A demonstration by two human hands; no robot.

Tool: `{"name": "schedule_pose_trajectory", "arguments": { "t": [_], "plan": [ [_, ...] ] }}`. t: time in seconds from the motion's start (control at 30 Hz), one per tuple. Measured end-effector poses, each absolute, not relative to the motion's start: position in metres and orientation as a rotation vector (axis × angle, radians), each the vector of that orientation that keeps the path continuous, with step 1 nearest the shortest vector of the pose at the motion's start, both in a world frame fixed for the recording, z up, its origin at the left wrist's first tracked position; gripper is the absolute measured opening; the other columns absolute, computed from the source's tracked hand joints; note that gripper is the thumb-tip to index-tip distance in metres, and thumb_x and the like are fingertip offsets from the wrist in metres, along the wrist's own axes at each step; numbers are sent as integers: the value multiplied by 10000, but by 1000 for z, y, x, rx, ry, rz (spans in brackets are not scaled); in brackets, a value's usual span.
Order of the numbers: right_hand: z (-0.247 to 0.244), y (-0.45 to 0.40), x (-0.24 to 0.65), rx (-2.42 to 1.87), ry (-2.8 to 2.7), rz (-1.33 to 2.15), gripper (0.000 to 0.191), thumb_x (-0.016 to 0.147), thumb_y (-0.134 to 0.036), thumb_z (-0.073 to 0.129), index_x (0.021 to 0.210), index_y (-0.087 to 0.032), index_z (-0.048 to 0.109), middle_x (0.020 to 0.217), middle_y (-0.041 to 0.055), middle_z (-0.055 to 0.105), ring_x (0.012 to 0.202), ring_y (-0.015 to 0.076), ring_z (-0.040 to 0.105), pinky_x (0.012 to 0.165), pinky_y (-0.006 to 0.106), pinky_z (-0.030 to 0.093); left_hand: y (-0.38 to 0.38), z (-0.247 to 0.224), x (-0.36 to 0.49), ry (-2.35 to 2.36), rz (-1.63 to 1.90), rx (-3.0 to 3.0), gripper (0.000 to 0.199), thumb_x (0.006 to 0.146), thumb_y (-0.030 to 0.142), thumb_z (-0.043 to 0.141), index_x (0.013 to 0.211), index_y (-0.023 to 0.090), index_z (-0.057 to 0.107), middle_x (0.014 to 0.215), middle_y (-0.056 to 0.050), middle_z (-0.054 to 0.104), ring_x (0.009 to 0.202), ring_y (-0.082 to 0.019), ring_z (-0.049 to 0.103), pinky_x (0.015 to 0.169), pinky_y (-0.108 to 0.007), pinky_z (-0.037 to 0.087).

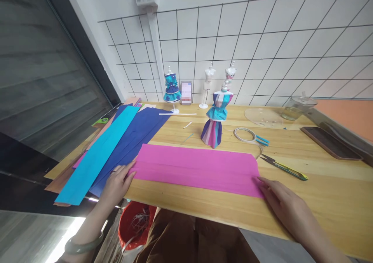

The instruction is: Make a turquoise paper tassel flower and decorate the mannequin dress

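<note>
A wide strip of pink crepe paper (195,169) lies flat along the front of the wooden table, with faint lengthwise creases. My left hand (119,179) grips its left end between thumb and fingers. At the opposite end, my right hand (279,197) pinches the lower right corner. Just behind the strip stands a small dress form (217,113) in a striped bodice, a turquoise peplum and a striped skirt. Turquoise paper (99,154) lies over dark blue paper (128,142) beside my left hand. Near my right hand are yellow-green thread snips (284,167).
A roll of tape (244,135) and blue-handled scissors (262,140) lie beyond the snips. Another dress form (171,88) wears blue ruffles; two pale forms stand at the back. A phone (330,142), a glass pot (295,108) and a red bin (136,224) surround the work area.
</note>
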State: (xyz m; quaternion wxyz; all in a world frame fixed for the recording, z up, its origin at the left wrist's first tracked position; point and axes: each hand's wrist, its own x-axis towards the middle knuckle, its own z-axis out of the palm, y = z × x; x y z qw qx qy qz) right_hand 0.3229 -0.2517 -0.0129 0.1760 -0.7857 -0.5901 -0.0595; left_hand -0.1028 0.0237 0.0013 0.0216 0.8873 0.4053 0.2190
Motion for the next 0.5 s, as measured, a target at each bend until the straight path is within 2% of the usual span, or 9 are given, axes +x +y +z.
{"name": "schedule_pose_trajectory", "arguments": {
  "t": [0.17,0.37,0.5],
  "plan": [
    [-17,-253,328,-2262,-1699,-192,357,879,-374,366,1143,-203,534,1065,69,653,912,219,635,748,338,518,22,3,-103,1267,692,2717,400,862,371,402,1195,176,506,1019,-85,631,928,-215,567,806,-343,450],
    [-23,-256,331,-2287,-1712,-186,359,882,-339,340,1151,-208,538,1114,69,634,958,227,622,782,327,512,21,2,-104,1301,655,2691,391,868,321,396,1222,178,476,1116,-87,601,988,-212,550,841,-358,443],
    [-28,-257,335,-2270,-1723,-166,362,871,-367,361,1163,-244,534,1115,56,637,947,239,626,766,342,520,21,2,-105,1320,667,2676,393,867,295,397,1236,174,456,1091,-88,610,968,-206,556,833,-353,444]
  ]
}}
